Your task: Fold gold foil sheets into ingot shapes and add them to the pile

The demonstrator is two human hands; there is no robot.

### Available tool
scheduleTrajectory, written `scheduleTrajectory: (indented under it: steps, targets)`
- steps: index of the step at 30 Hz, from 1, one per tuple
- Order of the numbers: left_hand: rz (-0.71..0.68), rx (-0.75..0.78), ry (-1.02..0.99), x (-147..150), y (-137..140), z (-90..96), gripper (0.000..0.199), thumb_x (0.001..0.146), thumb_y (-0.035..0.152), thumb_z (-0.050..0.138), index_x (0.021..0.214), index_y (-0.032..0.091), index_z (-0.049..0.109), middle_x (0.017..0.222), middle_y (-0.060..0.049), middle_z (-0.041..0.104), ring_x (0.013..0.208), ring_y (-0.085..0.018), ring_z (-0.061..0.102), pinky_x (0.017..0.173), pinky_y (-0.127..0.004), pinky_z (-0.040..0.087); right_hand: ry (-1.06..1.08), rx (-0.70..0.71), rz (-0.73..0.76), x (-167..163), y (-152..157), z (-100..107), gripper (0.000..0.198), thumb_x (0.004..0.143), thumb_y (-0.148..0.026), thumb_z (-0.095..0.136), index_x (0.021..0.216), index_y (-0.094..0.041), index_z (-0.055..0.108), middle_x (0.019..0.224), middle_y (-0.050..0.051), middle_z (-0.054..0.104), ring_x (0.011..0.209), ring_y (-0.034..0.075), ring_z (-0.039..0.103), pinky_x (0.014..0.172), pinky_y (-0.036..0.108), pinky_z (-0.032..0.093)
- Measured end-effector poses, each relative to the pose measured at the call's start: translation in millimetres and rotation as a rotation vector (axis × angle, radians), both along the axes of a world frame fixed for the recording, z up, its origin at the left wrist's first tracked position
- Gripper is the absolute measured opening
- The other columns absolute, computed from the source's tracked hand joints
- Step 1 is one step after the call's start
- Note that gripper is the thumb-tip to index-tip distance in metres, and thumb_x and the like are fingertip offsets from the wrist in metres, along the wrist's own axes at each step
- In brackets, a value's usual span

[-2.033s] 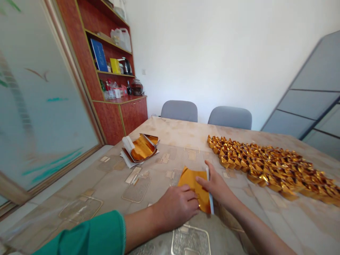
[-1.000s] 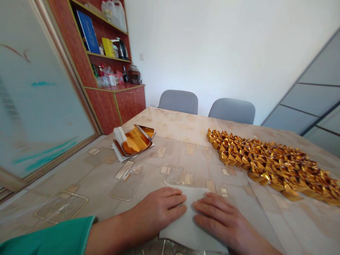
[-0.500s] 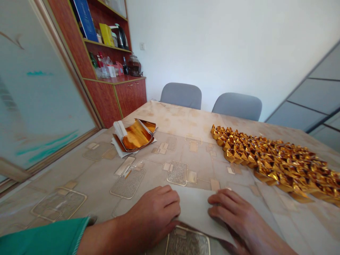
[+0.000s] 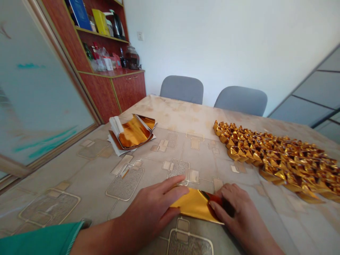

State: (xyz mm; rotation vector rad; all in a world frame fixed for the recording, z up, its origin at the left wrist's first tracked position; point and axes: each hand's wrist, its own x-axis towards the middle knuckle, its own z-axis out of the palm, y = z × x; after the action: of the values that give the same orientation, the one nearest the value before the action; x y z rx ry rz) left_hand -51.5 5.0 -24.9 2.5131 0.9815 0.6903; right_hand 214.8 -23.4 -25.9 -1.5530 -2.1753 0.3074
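Observation:
A sheet of gold foil paper (image 4: 195,204) lies folded into a band at the near middle of the table, gold face outward. My left hand (image 4: 162,203) has its thumb and fingers on the band's left end, pressing it to the tabletop. At the other end my right hand (image 4: 235,207) grips the paper between thumb and curled fingers, where the right end bends up and shows a darker reflective face. Part of that end is hidden behind my right fingers.
A loose stack of gold foil sheets (image 4: 134,132) with white backs lies at left. Rows of folded gold foil pieces (image 4: 276,152) cover the table's right side. Two grey chairs (image 4: 182,89) stand behind the patterned table (image 4: 148,166); a wooden cabinet (image 4: 98,94) is at back left.
The paper showed its pale side before; now it is a narrower folded band with gold outward. My left hand has opened out over its end, and my right thumb now grips the other.

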Motion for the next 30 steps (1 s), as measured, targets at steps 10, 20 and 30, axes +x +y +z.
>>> scheduleTrajectory:
  steps: [10,20,30]
  targets:
    - [-0.006,0.089,0.064,0.2,0.9,-1.2,0.013,0.093,0.025,0.057,0.089,0.022,0.069,0.131,-0.006,0.065,0.101,-0.021,0.069,0.085,-0.035,0.059,-0.009,0.034,-0.017,-0.4,0.1,-4.3,0.028,0.096,-0.032,0.051,0.07,-0.022,0.054,0.069,0.002,0.058,0.066,0.02,0.053,0.064,0.032,0.037]
    - [-0.021,0.096,0.056,-0.7,1.6,-2.7,0.016,0.094,0.022,0.054,0.089,0.02,0.069,0.134,-0.009,0.063,0.106,-0.021,0.067,0.09,-0.036,0.057,-0.075,0.071,-0.05,-0.9,-0.8,-7.5,0.021,0.09,-0.026,0.057,0.07,-0.023,0.053,0.068,0.0,0.057,0.065,0.019,0.052,0.065,0.032,0.037]
    - [-0.021,0.043,0.063,-2.2,1.2,-3.7,0.009,0.091,0.018,0.059,0.092,0.02,0.068,0.136,-0.01,0.06,0.106,-0.024,0.063,0.088,-0.039,0.056,-0.126,0.146,-0.086,-6.6,1.0,-9.3,0.018,0.085,-0.019,0.057,0.068,-0.022,0.052,0.066,0.0,0.055,0.066,0.021,0.049,0.067,0.033,0.033]
